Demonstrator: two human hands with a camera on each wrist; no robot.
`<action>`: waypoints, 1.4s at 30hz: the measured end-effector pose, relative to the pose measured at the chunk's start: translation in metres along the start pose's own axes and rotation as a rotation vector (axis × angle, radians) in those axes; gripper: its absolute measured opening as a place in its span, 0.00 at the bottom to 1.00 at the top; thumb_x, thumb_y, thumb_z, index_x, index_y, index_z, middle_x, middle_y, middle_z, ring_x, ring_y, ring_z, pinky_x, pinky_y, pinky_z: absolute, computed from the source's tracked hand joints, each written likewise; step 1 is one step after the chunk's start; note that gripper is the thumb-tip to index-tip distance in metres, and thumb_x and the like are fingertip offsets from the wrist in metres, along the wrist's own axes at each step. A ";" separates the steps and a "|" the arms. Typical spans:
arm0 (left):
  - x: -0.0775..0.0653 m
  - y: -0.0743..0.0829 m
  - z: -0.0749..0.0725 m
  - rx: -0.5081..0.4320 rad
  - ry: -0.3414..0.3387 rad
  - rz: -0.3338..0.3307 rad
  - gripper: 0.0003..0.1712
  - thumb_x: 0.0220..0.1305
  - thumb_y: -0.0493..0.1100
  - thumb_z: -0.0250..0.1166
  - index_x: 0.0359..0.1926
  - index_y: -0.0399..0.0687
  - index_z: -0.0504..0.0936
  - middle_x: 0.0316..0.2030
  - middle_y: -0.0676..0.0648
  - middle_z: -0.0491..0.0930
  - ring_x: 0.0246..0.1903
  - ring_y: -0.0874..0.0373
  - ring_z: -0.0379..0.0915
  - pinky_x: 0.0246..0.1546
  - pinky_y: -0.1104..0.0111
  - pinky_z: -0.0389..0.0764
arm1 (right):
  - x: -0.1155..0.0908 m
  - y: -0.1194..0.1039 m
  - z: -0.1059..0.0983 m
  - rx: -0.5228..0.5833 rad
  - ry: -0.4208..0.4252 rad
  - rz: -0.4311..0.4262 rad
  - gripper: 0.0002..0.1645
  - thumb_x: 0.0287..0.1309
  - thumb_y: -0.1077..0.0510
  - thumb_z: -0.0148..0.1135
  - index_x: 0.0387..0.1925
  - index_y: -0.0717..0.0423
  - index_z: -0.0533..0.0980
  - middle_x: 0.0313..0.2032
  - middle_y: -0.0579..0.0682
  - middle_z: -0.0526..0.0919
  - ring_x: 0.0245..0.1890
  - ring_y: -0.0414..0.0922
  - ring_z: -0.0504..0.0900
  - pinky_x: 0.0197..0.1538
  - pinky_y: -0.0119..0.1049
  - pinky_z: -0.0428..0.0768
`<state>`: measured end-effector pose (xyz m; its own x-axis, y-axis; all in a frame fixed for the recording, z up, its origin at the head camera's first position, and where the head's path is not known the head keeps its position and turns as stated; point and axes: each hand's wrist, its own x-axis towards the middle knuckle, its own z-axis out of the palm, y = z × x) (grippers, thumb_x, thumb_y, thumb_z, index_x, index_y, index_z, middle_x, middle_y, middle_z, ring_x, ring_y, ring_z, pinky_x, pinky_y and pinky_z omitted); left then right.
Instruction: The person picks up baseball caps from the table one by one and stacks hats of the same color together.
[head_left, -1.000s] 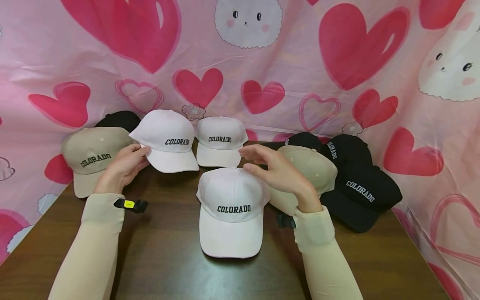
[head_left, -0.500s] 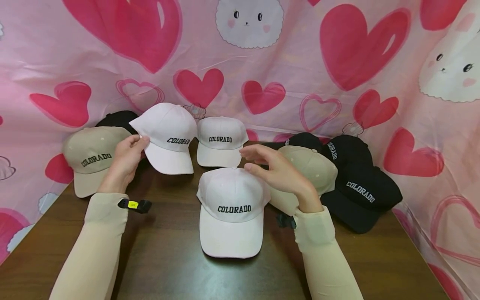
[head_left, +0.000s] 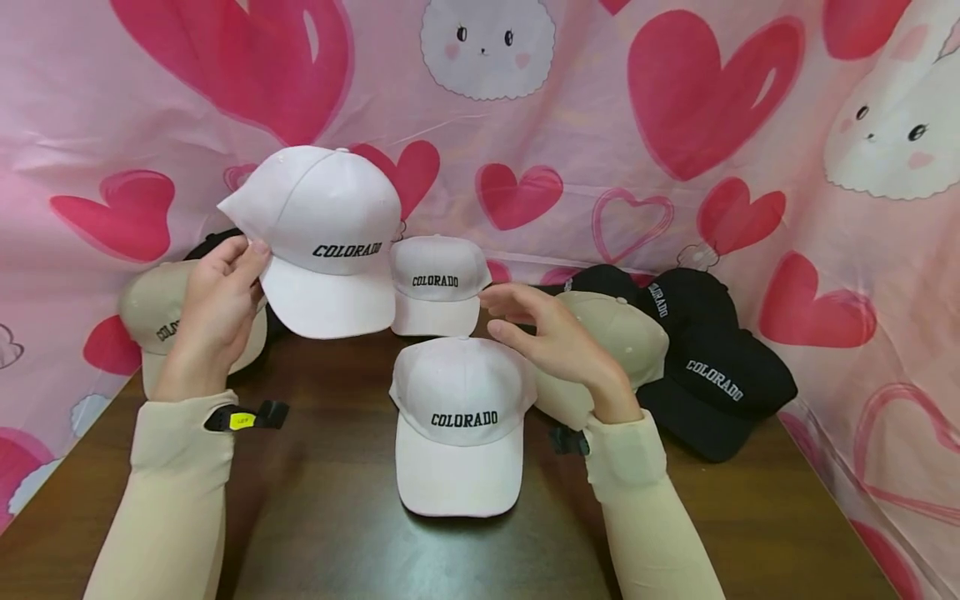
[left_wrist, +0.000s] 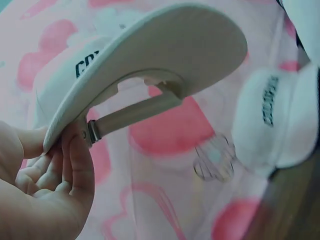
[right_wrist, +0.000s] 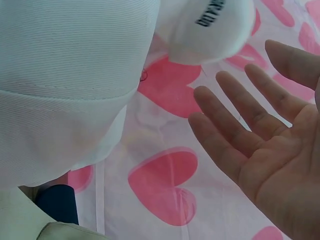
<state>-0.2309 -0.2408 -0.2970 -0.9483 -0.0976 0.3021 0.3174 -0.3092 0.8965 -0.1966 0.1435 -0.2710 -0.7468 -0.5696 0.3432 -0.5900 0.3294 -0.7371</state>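
My left hand [head_left: 217, 308] pinches a white baseball cap [head_left: 330, 225] by its side edge, lifted above the table at the left. "COLORADO" in dark letters shows on its front. From below, in the left wrist view, the underside of the brim [left_wrist: 175, 45] and the back strap [left_wrist: 140, 112] with its buckle are seen, thumb and fingers [left_wrist: 80, 165] at the edge. My right hand [head_left: 558, 346] is held with fingers extended, beside a second white cap [head_left: 461, 417] standing in the table's middle; nothing is in it. In the right wrist view its palm [right_wrist: 280, 165] faces the camera.
Behind stands another white cap [head_left: 437, 283]. A beige cap [head_left: 153, 304] and a black cap [head_left: 213, 242] are at the left. At the right are a beige cap [head_left: 618, 333] and several black caps [head_left: 720, 392]. A pink heart-print cloth [head_left: 585, 108] hangs behind the brown table [head_left: 322, 517].
My left hand has raised the white cap upward and nearer, overlapping the beige cap more. The right hand stays where it was.
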 end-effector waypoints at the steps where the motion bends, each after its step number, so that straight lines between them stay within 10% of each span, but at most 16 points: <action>1: -0.001 0.002 0.004 -0.018 -0.018 0.007 0.25 0.65 0.43 0.61 0.59 0.35 0.69 0.51 0.41 0.72 0.47 0.54 0.73 0.42 0.74 0.78 | 0.000 0.000 0.000 0.003 0.008 0.005 0.22 0.63 0.64 0.59 0.57 0.63 0.70 0.53 0.57 0.75 0.52 0.49 0.75 0.59 0.53 0.69; 23: -0.028 0.005 0.069 -0.118 -0.541 -0.112 0.16 0.76 0.39 0.44 0.58 0.32 0.65 0.47 0.41 0.75 0.43 0.53 0.76 0.41 0.65 0.80 | -0.002 -0.007 -0.008 0.155 0.365 -0.060 0.27 0.70 0.63 0.47 0.67 0.62 0.56 0.62 0.57 0.66 0.59 0.51 0.69 0.62 0.46 0.67; 42: -0.028 -0.017 0.077 0.091 -0.576 -0.239 0.19 0.76 0.42 0.47 0.63 0.39 0.64 0.52 0.36 0.70 0.46 0.48 0.75 0.44 0.63 0.80 | -0.002 0.023 -0.013 0.490 0.321 -0.073 0.12 0.73 0.55 0.46 0.47 0.60 0.70 0.39 0.56 0.75 0.39 0.49 0.74 0.46 0.37 0.77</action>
<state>-0.2094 -0.1599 -0.2956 -0.8458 0.4971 0.1937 0.1207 -0.1754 0.9771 -0.2123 0.1623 -0.2809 -0.8102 -0.2962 0.5059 -0.4898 -0.1321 -0.8618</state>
